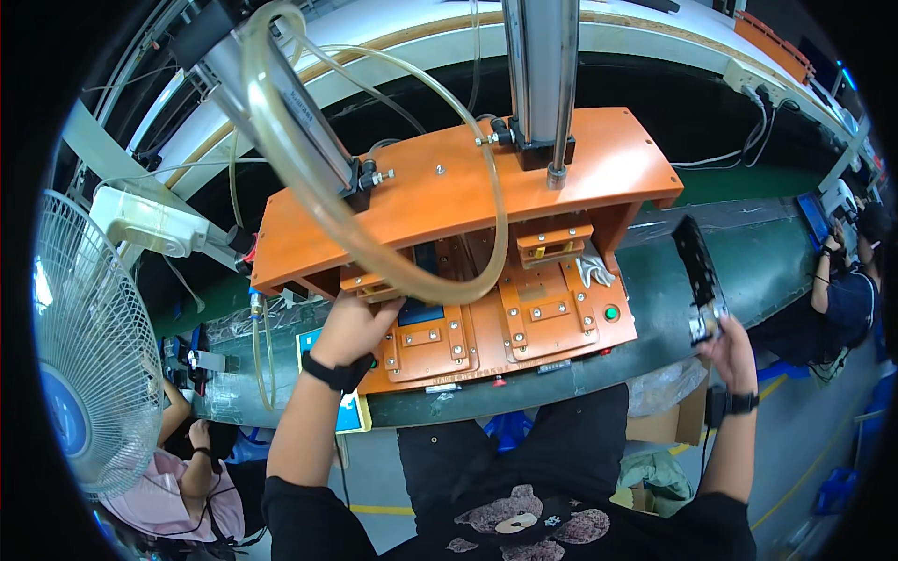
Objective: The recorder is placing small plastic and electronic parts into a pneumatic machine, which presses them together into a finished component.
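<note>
One round white wire-mesh fan [98,355] curves at far left; then the left hand [355,329], fingers bent into the glossy orange metal press [435,192], grip hidden, can't tell; a translucent rubbery hose [320,201] loops across; rightward, the right hand [731,355] pinches a slim, black, silvery-ended panel [698,266] above the smooth dark-green table [767,266].

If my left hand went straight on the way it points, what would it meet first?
Your left hand would probably meet the orange block under the press beam first; depth is unclear, so they may already touch.
</note>
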A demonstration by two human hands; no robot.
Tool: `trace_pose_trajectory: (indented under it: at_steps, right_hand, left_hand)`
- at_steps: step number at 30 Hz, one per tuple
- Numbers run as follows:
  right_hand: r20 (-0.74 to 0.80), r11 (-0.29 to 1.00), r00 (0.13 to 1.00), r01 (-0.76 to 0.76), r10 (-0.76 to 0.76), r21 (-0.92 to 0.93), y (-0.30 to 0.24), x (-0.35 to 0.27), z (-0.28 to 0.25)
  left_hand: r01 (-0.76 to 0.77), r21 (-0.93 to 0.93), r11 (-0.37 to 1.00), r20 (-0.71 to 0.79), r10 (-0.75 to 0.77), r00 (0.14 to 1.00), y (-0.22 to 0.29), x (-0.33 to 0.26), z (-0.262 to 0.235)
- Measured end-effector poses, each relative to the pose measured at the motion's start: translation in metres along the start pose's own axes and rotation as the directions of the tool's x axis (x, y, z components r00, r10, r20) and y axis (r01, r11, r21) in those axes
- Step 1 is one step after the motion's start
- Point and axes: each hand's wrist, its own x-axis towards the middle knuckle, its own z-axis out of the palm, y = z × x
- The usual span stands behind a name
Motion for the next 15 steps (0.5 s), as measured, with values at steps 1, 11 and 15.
trace_pose_trajectory:
  at_steps: [1, 11, 15]
  right_hand:
    - [0.075, 0.999, 0.997, 0.008, -0.005, -0.039, 0.005, -0.026, -0.012]
    - [0.788, 0.785, 0.569, -0.589, 0.235, 0.191, 0.120, -0.135, 0.143]
    - [0.903, 0.675, 0.381, -0.721, 0.198, 0.156, 0.152, -0.125, 0.207]
  left_hand:
    - [-0.163, 0.153, 0.975, -0.076, 0.176, 0.981, 0.003, -0.014, -0.002]
    - [-0.563, -0.205, 0.801, 0.066, 0.585, 0.808, 0.066, -0.149, 0.069]
    - [-0.511, -0.119, 0.851, 0.055, 0.520, 0.852, 0.074, -0.156, 0.080]
